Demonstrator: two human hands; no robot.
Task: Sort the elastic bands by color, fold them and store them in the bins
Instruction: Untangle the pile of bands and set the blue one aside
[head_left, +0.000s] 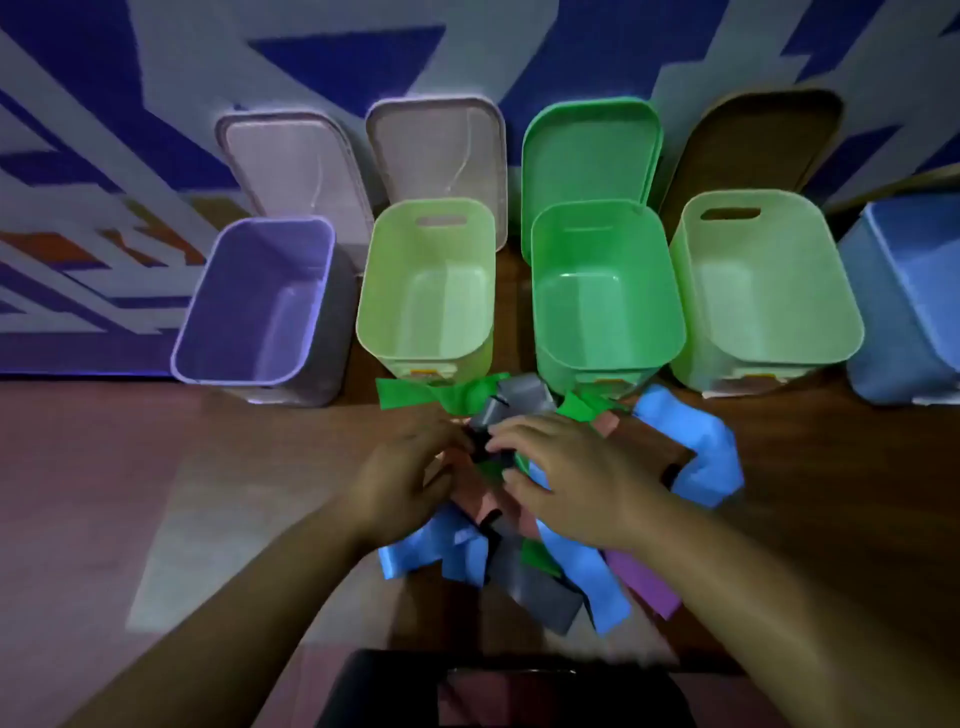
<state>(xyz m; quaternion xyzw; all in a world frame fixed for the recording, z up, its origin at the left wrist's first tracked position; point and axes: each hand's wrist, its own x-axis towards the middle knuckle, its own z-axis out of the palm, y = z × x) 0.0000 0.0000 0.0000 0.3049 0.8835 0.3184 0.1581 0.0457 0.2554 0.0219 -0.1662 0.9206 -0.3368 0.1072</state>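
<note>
Elastic bands (571, 571), blue, green, grey, pink, lie tangled; left hand (410, 478) and right hand (571, 483) pinch a grey band (519, 395).

1. Left grip (410, 480) and right grip (576, 486): both are shown bare.
2. Forearms (291, 587) are shown bare from wrist to lower frame edge.
3. Finer finger detail is blurred; more cannot be told.

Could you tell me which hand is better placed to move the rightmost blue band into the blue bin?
Right. The right hand lies beside the rightmost blue band, and the blue bin stands at the far right; the left hand is farther.
</note>
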